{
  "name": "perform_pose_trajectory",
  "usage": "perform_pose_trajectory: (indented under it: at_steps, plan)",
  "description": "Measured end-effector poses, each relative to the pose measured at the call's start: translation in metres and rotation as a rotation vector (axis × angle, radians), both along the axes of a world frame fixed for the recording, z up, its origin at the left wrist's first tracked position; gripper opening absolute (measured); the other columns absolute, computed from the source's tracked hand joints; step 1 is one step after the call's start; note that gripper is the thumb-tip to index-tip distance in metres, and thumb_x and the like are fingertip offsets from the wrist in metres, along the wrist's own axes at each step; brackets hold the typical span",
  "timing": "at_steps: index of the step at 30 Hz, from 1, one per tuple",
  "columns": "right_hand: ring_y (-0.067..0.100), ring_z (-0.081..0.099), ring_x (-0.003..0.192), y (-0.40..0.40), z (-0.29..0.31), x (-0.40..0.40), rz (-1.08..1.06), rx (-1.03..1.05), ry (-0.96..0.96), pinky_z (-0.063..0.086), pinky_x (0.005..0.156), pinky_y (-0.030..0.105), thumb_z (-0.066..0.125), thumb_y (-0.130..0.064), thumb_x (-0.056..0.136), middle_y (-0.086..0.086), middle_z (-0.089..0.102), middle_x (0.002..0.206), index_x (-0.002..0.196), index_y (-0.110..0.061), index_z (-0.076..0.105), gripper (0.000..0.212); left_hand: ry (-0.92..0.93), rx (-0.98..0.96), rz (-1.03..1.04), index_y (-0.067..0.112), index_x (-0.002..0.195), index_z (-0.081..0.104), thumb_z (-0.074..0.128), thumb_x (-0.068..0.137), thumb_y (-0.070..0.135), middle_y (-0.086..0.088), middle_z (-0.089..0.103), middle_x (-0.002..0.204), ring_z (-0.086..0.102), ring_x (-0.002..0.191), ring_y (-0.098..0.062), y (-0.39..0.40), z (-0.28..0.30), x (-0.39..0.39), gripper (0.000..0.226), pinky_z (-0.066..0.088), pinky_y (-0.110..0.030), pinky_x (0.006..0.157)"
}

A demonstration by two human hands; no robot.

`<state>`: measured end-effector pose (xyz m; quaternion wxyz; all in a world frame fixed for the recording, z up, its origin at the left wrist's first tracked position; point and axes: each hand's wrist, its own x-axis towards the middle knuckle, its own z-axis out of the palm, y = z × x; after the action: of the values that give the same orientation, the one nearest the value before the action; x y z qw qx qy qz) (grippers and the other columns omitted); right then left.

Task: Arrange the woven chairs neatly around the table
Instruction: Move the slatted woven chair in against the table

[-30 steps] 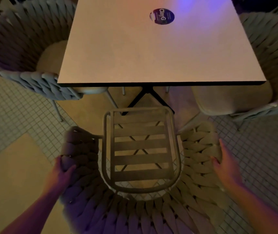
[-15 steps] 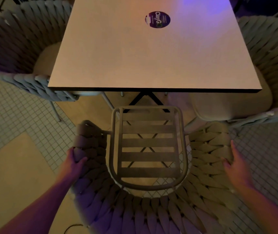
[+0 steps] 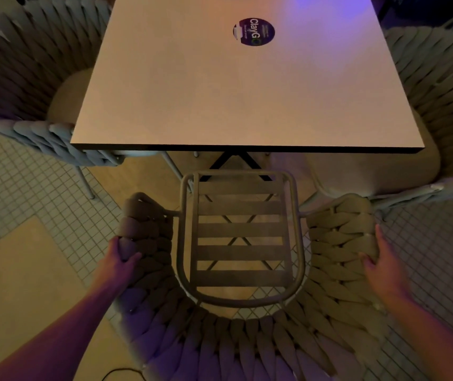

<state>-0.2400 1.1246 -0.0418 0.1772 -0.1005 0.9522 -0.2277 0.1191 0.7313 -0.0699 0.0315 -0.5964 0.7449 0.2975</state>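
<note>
A woven chair (image 3: 236, 339) with a bare slatted seat (image 3: 240, 229) stands right below me, facing the square pale table (image 3: 233, 100). Its seat front lies just short of the table's near edge. My left hand (image 3: 119, 258) grips the chair's left woven armrest. My right hand (image 3: 379, 262) grips the outside of the right armrest. A second woven chair (image 3: 27, 78) with a cushion sits at the table's left side. A third woven chair (image 3: 439, 92) sits at the right side, its cushion partly under the tabletop.
A round dark sticker (image 3: 254, 32) lies on the tabletop. The table's black cross base (image 3: 233, 160) shows under its near edge. The floor is small white tiles (image 3: 27, 182) with a plain tan patch (image 3: 22, 284) at the left. A dark cable (image 3: 121, 372) lies by the chair's back.
The chair has slid forward and to the right, closer to the table's near edge. Both hands stayed on the armrests and moved with it.
</note>
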Motion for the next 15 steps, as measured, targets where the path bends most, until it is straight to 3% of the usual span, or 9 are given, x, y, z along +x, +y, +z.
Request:
perform_pose_trajectory:
  at_steps: [6,9,12,15]
  plan:
    - [0.043,0.052,0.115,-0.002,0.001,0.000,-0.005,0.037,0.010,0.046,0.087,0.049,0.057,-0.012,0.090,0.022,0.043,0.140,0.152,-0.025,0.016,0.075,0.016,0.022,0.018,0.013,0.130,0.039,0.068,0.083,0.033,-0.027,0.064,0.105,0.061,0.092,-0.045,0.001,0.003,-0.002,0.059,0.041,-0.041,0.071]
    - [0.044,0.047,0.121,-0.009,0.001,0.007,-0.061,0.050,0.037,0.043,0.093,0.051,0.055,-0.009,0.090,0.023,0.039,0.143,0.151,-0.018,0.019,0.072,0.021,0.030,0.049,0.011,0.135,0.036,0.068,0.083,0.030,-0.030,0.062,0.111,0.060,0.097,-0.046,0.004,0.005,-0.006,0.064,0.043,-0.044,0.076]
    - [0.043,0.030,0.136,-0.020,0.001,0.034,-0.091,0.105,0.100,0.032,0.105,0.056,0.058,-0.015,0.088,0.020,0.025,0.154,0.150,-0.013,0.020,0.073,0.020,0.004,0.101,0.011,0.139,0.030,0.065,0.082,0.033,-0.029,0.052,0.128,0.054,0.110,-0.048,0.016,0.014,-0.017,0.070,0.045,-0.053,0.091]
    - [0.037,0.018,0.145,-0.028,0.007,0.063,-0.042,0.166,0.146,0.022,0.114,0.053,0.055,-0.031,0.091,0.018,0.020,0.158,0.149,-0.014,0.024,0.068,-0.017,-0.116,0.035,0.018,0.146,0.023,0.059,0.083,0.044,-0.021,0.035,0.146,0.037,0.131,-0.044,0.042,0.032,-0.028,0.077,0.028,-0.057,0.109]
